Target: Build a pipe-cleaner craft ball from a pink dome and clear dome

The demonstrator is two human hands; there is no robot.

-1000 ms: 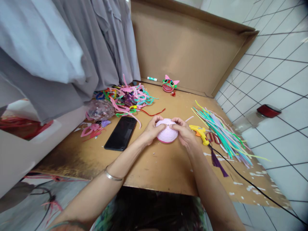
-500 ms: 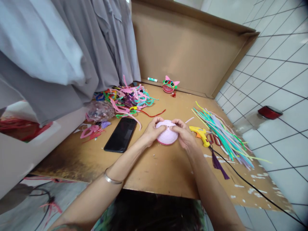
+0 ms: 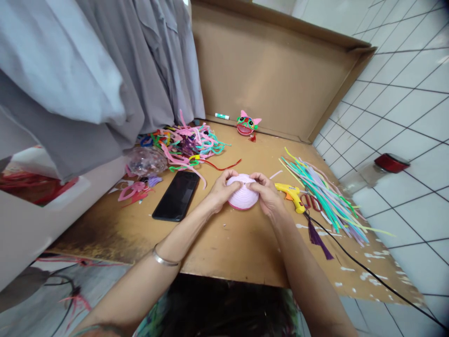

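Observation:
Between my two hands is a round, pale pink disc of coiled pipe cleaner (image 3: 243,195), with a darker pink edge along its near side and a small hole near its middle. My left hand (image 3: 223,189) grips it from the left, thumb on top. From the other side my right hand (image 3: 265,191) holds it the same way, and the two thumb tips come close together near the hole. The fingers behind the disc are partly hidden. Just right of my right hand lies a yellow hot glue gun (image 3: 293,195).
A black phone (image 3: 176,195) lies left of my hands. Tangled pipe cleaners (image 3: 192,142) heap behind it. Straight pipe cleaners (image 3: 322,196), red-handled scissors (image 3: 311,202) and a purple tassel (image 3: 318,241) are on the right. A pipe-cleaner animal head (image 3: 247,124) stands against the cardboard (image 3: 270,70).
Almost nothing differs. Both hands keep the same hold on the pink disc, and the whole view has shifted very slightly.

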